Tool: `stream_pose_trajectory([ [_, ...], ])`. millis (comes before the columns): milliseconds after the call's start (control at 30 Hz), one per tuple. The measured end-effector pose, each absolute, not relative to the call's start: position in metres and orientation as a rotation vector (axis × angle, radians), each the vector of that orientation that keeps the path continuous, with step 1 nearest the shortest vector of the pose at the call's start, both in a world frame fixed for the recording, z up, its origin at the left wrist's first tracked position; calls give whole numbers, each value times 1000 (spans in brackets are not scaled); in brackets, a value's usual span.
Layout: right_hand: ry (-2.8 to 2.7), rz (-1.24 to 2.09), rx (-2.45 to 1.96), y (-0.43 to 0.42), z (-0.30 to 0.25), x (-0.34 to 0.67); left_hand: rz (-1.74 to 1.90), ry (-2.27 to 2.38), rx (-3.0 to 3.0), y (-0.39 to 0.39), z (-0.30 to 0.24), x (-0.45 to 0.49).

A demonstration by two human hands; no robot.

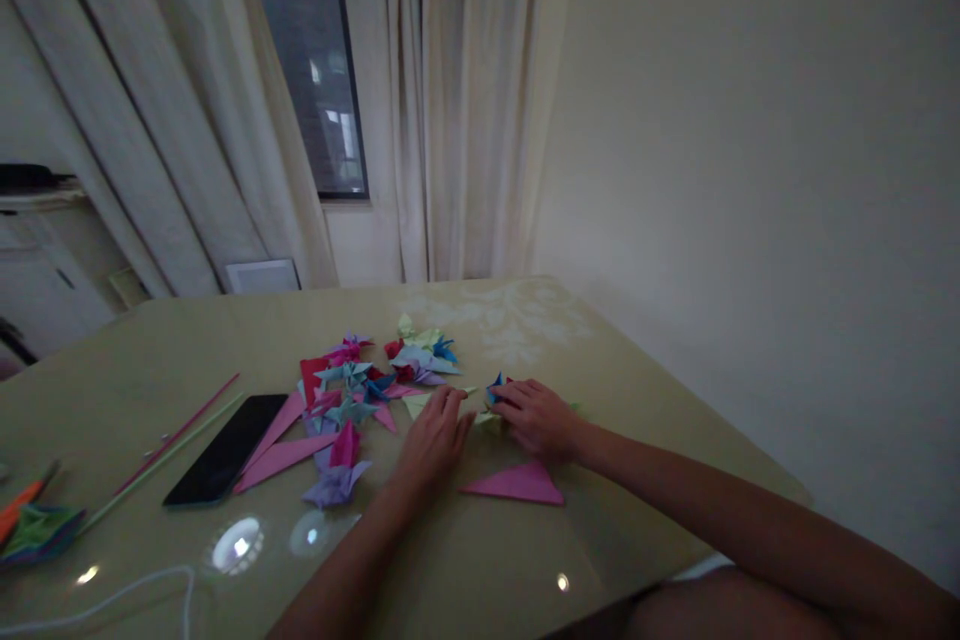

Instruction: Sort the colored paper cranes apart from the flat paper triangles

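My left hand (439,432) lies low over the table, fingers bent and close together. Under its fingertips is a pale green folded paper (415,404), partly covered by the hand. Opposite it, my right hand (541,418) has its fingers curled in against a small blue folded paper (493,388). More pale green paper (489,420) shows beneath the right hand, mostly hidden. A pink folded paper triangle (517,484) lies flat just in front of that hand.
Left of my hands is a pile of origami cranes (352,408) and pink triangles. Beyond it are a black phone (229,448), thin pink and green strips (169,450), orange-handled scissors (21,508) and a white cable (120,602). A wall (750,220) borders the table's right side.
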State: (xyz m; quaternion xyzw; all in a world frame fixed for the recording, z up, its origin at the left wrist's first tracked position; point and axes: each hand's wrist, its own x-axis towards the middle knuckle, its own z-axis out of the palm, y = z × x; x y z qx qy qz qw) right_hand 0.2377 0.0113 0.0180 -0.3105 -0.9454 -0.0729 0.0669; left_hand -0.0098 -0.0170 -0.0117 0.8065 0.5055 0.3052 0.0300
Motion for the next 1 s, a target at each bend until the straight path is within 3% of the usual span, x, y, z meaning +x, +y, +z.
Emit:
stream_pose_trajectory([
  [267,-2883,-151,-783,6,22,235,945,2203,2366,7,-26,-57],
  [600,-2989,-209,-413,-7,38,211,1003,2115,2440,14,-34,-56],
  [1000,-2975,-299,-597,-9,26,205,1424,1696,2433,16,-24,-45],
])
